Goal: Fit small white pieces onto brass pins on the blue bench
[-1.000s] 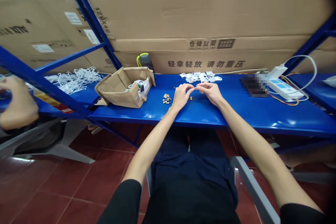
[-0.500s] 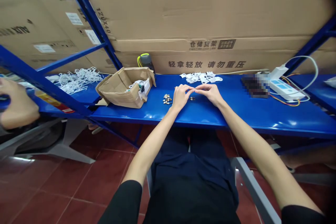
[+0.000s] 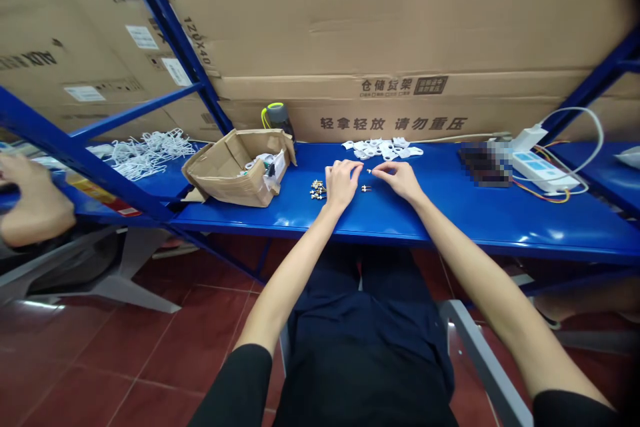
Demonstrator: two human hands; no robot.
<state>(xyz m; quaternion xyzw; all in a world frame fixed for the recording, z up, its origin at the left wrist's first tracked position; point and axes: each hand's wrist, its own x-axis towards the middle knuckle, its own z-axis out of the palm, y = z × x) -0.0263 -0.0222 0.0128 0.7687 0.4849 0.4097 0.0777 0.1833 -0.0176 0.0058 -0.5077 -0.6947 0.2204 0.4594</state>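
Small white part (image 3: 369,171) at right hand (image 3: 403,181) fingertips, thumb and index closed on it. Left hand (image 3: 341,185) fingers just beside, slightly curled; can't tell if gripping. Loose brass-and-white piece (image 3: 367,188) on desk (image 3: 500,220) nearside of fingers, brass-and-white pile (image 3: 317,189) left, white plastic pieces (image 3: 384,148) beyond.

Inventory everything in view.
Tables: several, blue, across
Brass pieces: several, gold and white, centre
Loose pieces: few, gold and white, centre
Small piece: one, whitish, centre
Parts: many, white, back
Carton: one, brown, left
Bottle: one, grey, behind carton
Blurred object: one, dark, right
Power strip: one, white, right
Cables: several, mixed, right
Strips: many, white, far left
Cardboard: several, brown, behind
Frame bars: several, blue, sides
Chairs: two clearly, grey, below
Floor: one, red, below
Co-worker's arm: one, bare, far left
Sleeves: two, black, below
Left hand: one, beside brass pieces
Right hand: one, holding small piece
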